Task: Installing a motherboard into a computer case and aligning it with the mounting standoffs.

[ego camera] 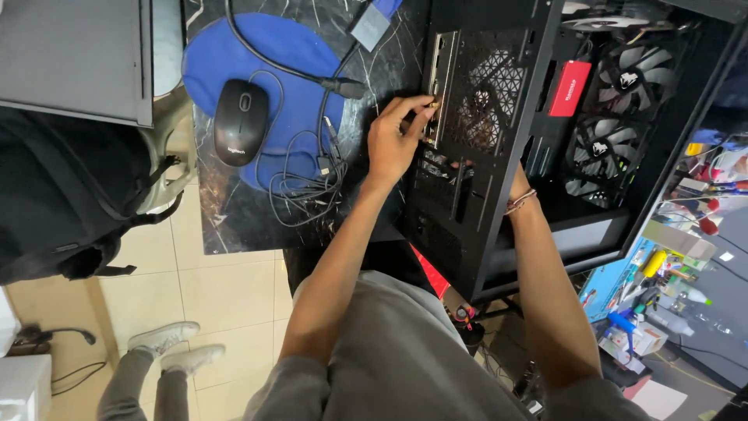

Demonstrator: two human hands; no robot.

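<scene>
My left hand [393, 140] pinched a small brass screw [435, 104] against the rear panel of the black computer case [499, 93]. My right hand reached inside the case, its grip hidden. Inside sat three fans [615, 109] and a red card [569, 88]. Left lay a mouse [241, 122].

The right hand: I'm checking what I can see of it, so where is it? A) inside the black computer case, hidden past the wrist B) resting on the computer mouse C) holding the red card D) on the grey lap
A: the right forearm runs into the black computer case and only the wrist with its bracelet shows; the hand itself is hidden behind the perforated panel.
</scene>
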